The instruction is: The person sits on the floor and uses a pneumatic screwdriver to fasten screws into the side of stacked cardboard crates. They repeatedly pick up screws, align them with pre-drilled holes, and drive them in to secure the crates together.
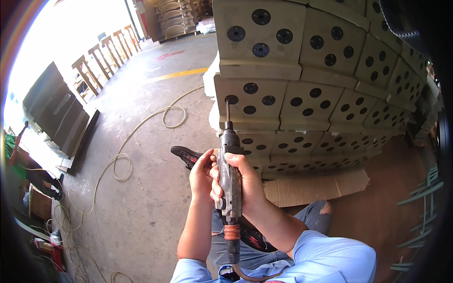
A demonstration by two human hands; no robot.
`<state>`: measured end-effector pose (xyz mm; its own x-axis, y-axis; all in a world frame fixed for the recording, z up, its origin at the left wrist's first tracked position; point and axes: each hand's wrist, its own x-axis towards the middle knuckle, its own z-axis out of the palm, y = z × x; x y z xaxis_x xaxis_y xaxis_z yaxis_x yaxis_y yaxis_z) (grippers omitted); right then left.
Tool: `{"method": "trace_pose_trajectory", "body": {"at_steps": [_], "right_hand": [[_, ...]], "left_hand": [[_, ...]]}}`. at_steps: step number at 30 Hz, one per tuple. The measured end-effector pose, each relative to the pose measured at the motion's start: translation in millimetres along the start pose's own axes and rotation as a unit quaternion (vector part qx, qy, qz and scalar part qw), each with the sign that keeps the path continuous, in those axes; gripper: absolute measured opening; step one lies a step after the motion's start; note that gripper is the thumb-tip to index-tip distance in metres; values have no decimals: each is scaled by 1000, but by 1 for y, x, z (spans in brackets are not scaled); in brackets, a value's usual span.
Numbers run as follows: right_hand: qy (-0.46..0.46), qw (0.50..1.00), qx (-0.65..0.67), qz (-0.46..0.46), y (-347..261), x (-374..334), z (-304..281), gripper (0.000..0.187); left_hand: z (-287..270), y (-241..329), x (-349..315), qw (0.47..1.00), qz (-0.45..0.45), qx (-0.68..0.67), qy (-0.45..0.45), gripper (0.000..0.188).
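My right hand (247,177) is wrapped round a dark, worn pneumatic screwdriver (231,188), with the thumb lying along its upper body. The long thin bit points away from me, and its tip meets a black round disc (231,99) at the left of a beige panel (273,89). Close against the tool's left side, my left hand (203,177) has its fingers curled in; whatever they hold is too small to make out. An orange-red collar (231,232) joins the tool to its air hose (255,278), which runs down by my lap.
Stacked beige panels (257,68), each with several black discs, rise ahead and to the right above flattened cardboard (316,186). A pale hose (106,172) loops over the floor at left. Cartons (54,106), wooden frames (87,73) and another person (35,172) are at far left.
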<state>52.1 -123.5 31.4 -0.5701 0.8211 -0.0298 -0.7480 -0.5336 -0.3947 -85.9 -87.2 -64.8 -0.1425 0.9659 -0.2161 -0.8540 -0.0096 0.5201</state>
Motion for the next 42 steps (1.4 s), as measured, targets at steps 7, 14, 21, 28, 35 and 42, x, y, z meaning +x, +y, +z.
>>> {"method": "trace_pose_trajectory", "body": {"at_steps": [7, 14, 21, 28, 35, 42], "right_hand": [[5, 1000, 9, 13, -6, 3, -2, 24], [-2, 1000, 21, 6, -4, 4, -1, 25], [9, 1000, -8, 9, -5, 4, 0, 31], [12, 990, -125, 70, -31, -37, -14, 38], [12, 970, -232, 66, -57, -93, -22, 53], [2, 974, -218, 59, -73, -104, -32, 53]], "left_hand": [[-8, -3, 2, 998, -13, 58, -19, 40], [1, -5, -12, 998, 16, 65, -13, 39], [-3, -2, -11, 996, 55, 69, 16, 36], [25, 17, -3, 992, 94, 71, -56, 19], [88, 28, 25, 973, 64, 123, -184, 16], [117, 22, 29, 956, 14, 153, -251, 18]]}}
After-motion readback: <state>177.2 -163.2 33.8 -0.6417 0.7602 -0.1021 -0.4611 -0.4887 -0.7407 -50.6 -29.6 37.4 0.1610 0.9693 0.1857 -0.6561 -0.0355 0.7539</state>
